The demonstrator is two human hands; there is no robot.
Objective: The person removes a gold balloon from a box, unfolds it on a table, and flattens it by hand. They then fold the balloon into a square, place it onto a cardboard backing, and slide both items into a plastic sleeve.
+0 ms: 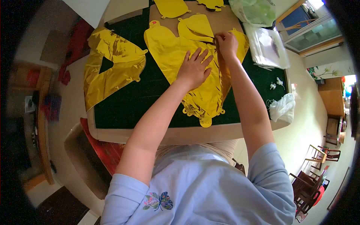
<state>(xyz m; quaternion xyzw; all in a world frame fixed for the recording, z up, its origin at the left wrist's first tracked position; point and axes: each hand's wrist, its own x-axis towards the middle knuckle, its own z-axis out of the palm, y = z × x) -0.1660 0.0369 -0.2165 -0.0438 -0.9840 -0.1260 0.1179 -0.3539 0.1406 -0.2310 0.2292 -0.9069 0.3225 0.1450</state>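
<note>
A flat yellow foil piece with small round tabs lies on the dark green table cover. My left hand rests palm down on it with the fingers spread. At the foil's upper right, my right hand has its fingertips pinched together at the edge of a fold, beside a thin dark strip. Whatever sits between those fingertips is too small to make out. Below the hands, the foil narrows to a crinkled end with tabs near the front edge.
Another gold foil piece lies at the left, and a yellow one at the top. On the right are clear plastic sleeves, a bag with green contents, white knotted bits and a white string bundle.
</note>
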